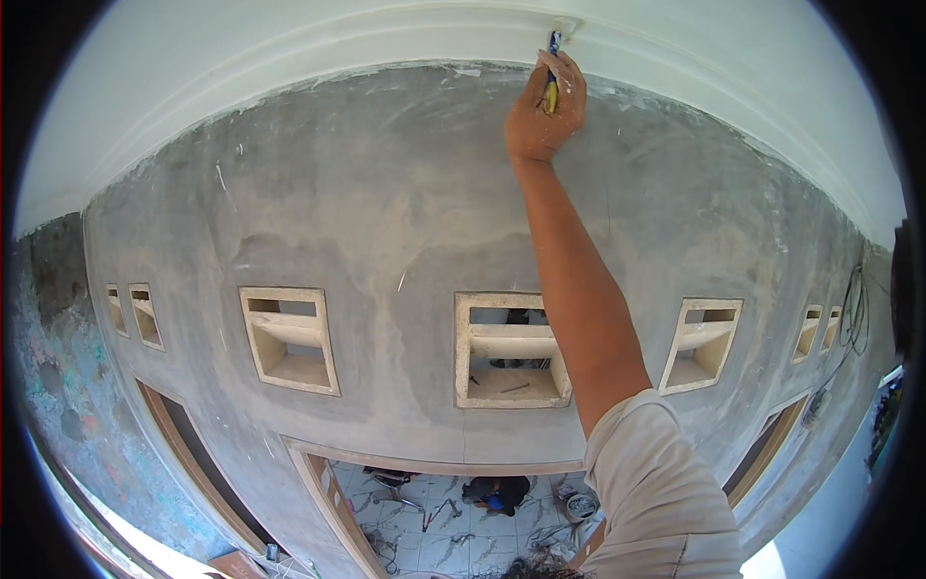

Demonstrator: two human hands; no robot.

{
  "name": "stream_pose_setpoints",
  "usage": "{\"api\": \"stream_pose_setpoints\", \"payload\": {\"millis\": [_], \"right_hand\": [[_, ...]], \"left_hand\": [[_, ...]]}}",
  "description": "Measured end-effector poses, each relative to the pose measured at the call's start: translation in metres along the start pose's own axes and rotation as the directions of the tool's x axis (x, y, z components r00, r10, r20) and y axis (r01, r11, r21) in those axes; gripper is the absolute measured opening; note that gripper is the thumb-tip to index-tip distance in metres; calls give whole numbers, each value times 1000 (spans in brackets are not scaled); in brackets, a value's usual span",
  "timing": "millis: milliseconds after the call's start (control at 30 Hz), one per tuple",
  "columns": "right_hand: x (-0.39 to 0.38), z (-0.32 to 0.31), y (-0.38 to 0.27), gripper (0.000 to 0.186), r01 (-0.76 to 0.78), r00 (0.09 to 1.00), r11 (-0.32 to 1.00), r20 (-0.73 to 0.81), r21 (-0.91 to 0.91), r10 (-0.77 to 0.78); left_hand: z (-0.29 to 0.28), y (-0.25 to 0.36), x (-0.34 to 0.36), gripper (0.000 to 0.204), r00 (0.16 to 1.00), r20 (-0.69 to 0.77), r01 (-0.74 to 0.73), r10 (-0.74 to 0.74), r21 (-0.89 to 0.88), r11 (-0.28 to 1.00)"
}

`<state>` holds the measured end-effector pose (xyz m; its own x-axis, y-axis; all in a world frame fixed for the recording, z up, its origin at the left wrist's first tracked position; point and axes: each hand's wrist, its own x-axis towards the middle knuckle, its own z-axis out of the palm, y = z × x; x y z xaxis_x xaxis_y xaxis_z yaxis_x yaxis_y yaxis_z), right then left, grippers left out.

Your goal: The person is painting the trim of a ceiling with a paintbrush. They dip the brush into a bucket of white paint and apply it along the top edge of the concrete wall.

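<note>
My right hand (548, 108) is raised at the end of an outstretched arm, its fingers closed round a putty knife (553, 82) with a blue and yellow handle. White smears mark the fingers and the tool's upper end. That end meets the white ceiling moulding (405, 37) beside a small damp-looking patch (569, 27). Just below runs the ragged joint between the moulding and the grey plastered wall (386, 164). How the blade lies against the moulding is too small to tell. My left hand is out of the picture.
Cream-framed vent openings (289, 340) line the wall, one partly behind my arm. Under them is a doorway with a wooden frame (328, 511). Through it, far below, a person (497, 494) crouches on a tiled floor near a bucket (581, 506). Coiled cable (853, 309) hangs at right.
</note>
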<state>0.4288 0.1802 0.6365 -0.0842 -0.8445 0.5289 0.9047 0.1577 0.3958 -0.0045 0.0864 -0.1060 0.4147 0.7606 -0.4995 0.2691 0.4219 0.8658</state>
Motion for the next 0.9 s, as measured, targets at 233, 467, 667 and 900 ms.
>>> {"api": "stream_pose_setpoints", "payload": {"millis": [233, 467, 667, 900], "right_hand": [[-50, 75, -86, 15, -107, 959, 920, 283, 377, -4], [4, 37, -10, 11, -96, 939, 911, 341, 401, -51], [109, -110, 80, 10, -84, 934, 992, 353, 93, 46], [199, -258, 131, 19, -138, 990, 969, -7, -206, 139]], "left_hand": [[2, 7, -11, 47, 999, -48, -10, 11, 21, 1000], [-4, 7, -14, 46, 999, -26, -35, 36, 55, 998], [-5, -1, 2, 50, 999, -9, 49, -49, -33, 998], [2, 15, -4, 53, 1000, 21, 8, -7, -53, 999]]}}
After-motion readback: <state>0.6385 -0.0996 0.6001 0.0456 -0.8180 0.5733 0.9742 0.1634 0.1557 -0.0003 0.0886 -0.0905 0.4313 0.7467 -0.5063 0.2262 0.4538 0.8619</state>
